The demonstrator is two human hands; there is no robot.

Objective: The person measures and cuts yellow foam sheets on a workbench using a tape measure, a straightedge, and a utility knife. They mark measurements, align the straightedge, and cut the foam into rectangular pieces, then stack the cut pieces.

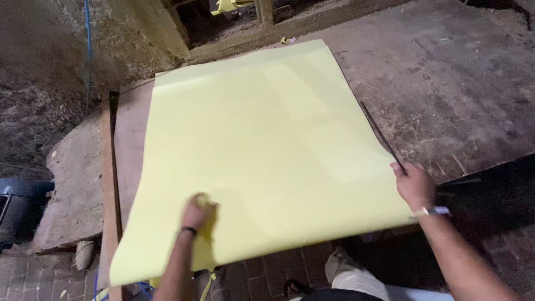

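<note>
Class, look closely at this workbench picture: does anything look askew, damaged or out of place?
The yellow sheet lies skewed, its near left corner hanging off the worn wooden table. The left hand presses it; the right hand holds a thin dark blade.

Head view, looking down on a worn wooden table (446, 83). A large pale yellow sheet (262, 150) covers the middle of the frame, its lower edge hanging over the table's near side. The left hand (196, 212), lower centre, presses on the sheet with fingers curled; a dark band circles its wrist. The right hand (415, 184), at the sheet's right edge, holds the near end of a thin dark strip (382, 136) lying along that edge. Brick floor (267, 278) shows at the bottom.
</note>
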